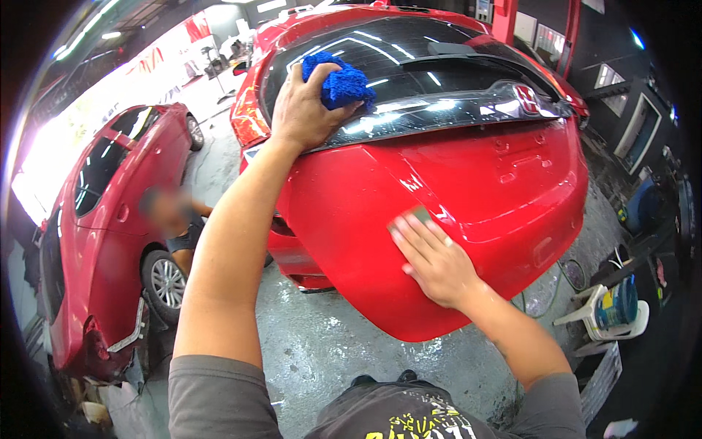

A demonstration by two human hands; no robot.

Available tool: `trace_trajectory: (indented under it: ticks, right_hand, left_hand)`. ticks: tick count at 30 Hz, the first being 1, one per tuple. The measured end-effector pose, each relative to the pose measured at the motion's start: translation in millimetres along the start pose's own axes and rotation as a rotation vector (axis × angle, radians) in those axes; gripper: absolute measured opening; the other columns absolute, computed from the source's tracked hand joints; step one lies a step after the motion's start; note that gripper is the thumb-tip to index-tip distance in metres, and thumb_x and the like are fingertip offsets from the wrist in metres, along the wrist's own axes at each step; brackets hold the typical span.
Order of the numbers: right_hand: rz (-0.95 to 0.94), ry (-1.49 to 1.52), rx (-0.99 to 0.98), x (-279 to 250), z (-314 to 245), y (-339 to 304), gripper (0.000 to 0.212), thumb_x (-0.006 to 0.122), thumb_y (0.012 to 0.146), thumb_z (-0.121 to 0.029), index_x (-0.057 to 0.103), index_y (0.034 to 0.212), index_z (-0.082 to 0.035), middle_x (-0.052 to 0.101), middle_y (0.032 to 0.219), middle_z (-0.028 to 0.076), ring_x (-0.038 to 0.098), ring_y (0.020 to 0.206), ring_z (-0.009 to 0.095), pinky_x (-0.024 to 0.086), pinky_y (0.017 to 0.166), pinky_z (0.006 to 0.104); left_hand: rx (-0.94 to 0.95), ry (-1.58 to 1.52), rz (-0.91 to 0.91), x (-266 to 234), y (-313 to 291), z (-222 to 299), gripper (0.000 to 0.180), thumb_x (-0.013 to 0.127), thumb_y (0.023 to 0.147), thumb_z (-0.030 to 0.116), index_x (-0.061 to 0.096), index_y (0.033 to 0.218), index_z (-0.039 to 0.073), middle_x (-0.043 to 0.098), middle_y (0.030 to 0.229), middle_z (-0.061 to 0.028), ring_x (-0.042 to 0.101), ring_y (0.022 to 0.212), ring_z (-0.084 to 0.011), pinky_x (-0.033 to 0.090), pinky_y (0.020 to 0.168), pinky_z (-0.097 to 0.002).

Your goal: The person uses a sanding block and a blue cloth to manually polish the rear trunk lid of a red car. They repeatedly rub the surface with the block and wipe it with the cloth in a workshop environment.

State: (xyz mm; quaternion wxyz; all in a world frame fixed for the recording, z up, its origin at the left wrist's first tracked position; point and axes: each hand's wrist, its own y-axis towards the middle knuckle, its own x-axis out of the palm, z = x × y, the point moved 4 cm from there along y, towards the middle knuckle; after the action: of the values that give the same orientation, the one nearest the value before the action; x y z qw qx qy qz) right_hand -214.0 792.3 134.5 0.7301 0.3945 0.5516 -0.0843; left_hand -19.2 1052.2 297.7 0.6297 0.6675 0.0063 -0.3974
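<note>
My left hand (306, 110) is closed around a bunched blue microfibre cloth (346, 86), up against the rear window (395, 69) and the dark glossy trim below it. Lower down, my right hand (437, 265) lies with its fingers flat on the red tailgate (336, 219). Beneath those fingers is a small grey-green piece of sandpaper (422, 214), mostly covered by them. The tailgate stands raised a little from the car body. Water drops and wet streaks show on its paint.
Another red car (121, 212) stands at the left, with a person (183, 227) crouched by its wheel. A white plastic stool (632, 322) with a blue bucket (618, 301) is at the right, near a hose (574, 274). The grey floor (322, 351) looks wet.
</note>
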Motion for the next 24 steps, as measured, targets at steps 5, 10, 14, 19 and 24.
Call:
trace_trajectory:
  ticks: [5, 10, 14, 19, 24]
  right_hand:
    - [0.172, -0.027, -0.005, 8, 5, 122, 0.061, 0.062, 0.113, -0.031, 0.055, 0.164, 0.002, 0.049, 0.177, 0.018, 0.042, 0.167, 0.034, 0.033, 0.138, 0.0496]
    - [-0.146, 0.066, 0.014, -2, 3, -31, 0.063, 0.061, 0.113, -0.032, 0.055, 0.167, 0.0, 0.048, 0.179, 0.016, 0.042, 0.168, 0.034, 0.029, 0.139, 0.0514]
    - [-0.192, -0.002, -0.009, -3, 19, -100, 0.067, 0.065, 0.11, -0.033, 0.055, 0.167, -0.001, 0.049, 0.179, 0.016, 0.043, 0.168, 0.034, 0.031, 0.138, 0.0526]
    - [0.042, 0.034, -0.032, 5, -20, 78, 0.062, 0.064, 0.111, -0.031, 0.056, 0.164, 0.0, 0.05, 0.177, 0.017, 0.044, 0.166, 0.033, 0.034, 0.137, 0.0519]
    - [-0.049, 0.038, 0.073, 25, -50, 95, 0.063, 0.062, 0.113, -0.032, 0.055, 0.165, 0.001, 0.049, 0.178, 0.017, 0.041, 0.169, 0.033, 0.03, 0.139, 0.0524]
  left_hand:
    - [-0.005, 0.001, 0.027, 6, 3, -1, 0.074, 0.099, 0.084, 0.051, 0.066, 0.144, 0.024, 0.063, 0.136, -0.0253, 0.069, 0.124, -0.0499, 0.058, 0.106, -0.0576]
    - [0.018, -0.006, 0.058, 3, -4, -10, 0.074, 0.097, 0.084, 0.055, 0.066, 0.145, 0.027, 0.063, 0.139, -0.0237, 0.069, 0.126, -0.0496, 0.059, 0.107, -0.059]
    - [-0.031, -0.005, 0.019, 2, 2, 2, 0.072, 0.095, 0.086, 0.057, 0.067, 0.146, 0.027, 0.063, 0.139, -0.0234, 0.069, 0.127, -0.0491, 0.059, 0.107, -0.0589]
    - [0.024, -0.037, -0.003, 1, 4, -8, 0.071, 0.095, 0.088, 0.052, 0.066, 0.148, 0.027, 0.062, 0.141, -0.024, 0.068, 0.129, -0.0494, 0.058, 0.109, -0.0582]
    - [0.361, 0.021, -0.208, -9, 10, -64, 0.081, 0.091, 0.089, 0.062, 0.057, 0.156, 0.032, 0.06, 0.146, -0.0286, 0.066, 0.133, -0.054, 0.055, 0.114, -0.0606]
